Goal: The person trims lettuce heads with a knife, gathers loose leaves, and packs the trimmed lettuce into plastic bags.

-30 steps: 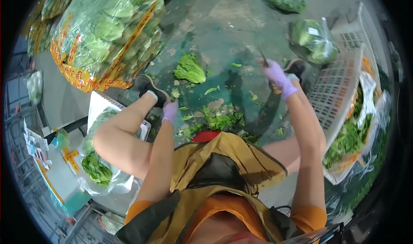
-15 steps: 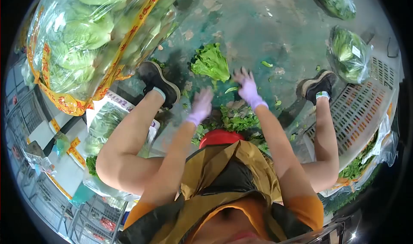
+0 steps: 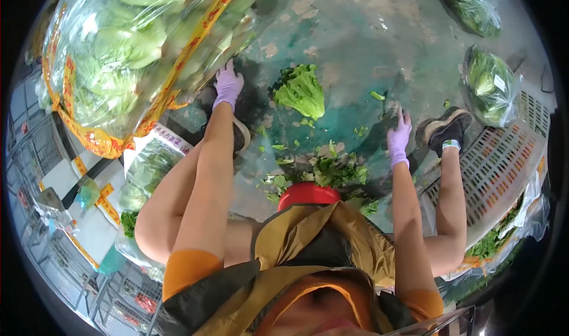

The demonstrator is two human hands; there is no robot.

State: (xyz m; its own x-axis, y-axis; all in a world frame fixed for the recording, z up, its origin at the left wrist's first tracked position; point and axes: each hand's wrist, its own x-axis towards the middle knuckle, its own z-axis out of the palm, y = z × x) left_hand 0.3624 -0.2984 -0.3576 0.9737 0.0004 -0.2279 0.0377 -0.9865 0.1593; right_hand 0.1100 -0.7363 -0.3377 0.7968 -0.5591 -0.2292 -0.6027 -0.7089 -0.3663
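Left hand (image 3: 228, 87): gloved, fingers spread, beside wrapped lettuces (image 3: 118, 57).
Right hand (image 3: 399, 137): gloved, fingers at thin blade (image 3: 400, 98).
Floor (image 3: 355, 45): loose lettuce (image 3: 302, 92), scattered scraps (image 3: 338, 169).
Crate (image 3: 491, 170): perforated, beyond right shoe (image 3: 446, 127).

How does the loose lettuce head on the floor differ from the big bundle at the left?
The loose lettuce head lies bare, while the big bundle is wrapped in clear plastic with printed yellow tape. The lettuce head is single and small; the bundle is far larger and packed with many greens. Both show green leaves.
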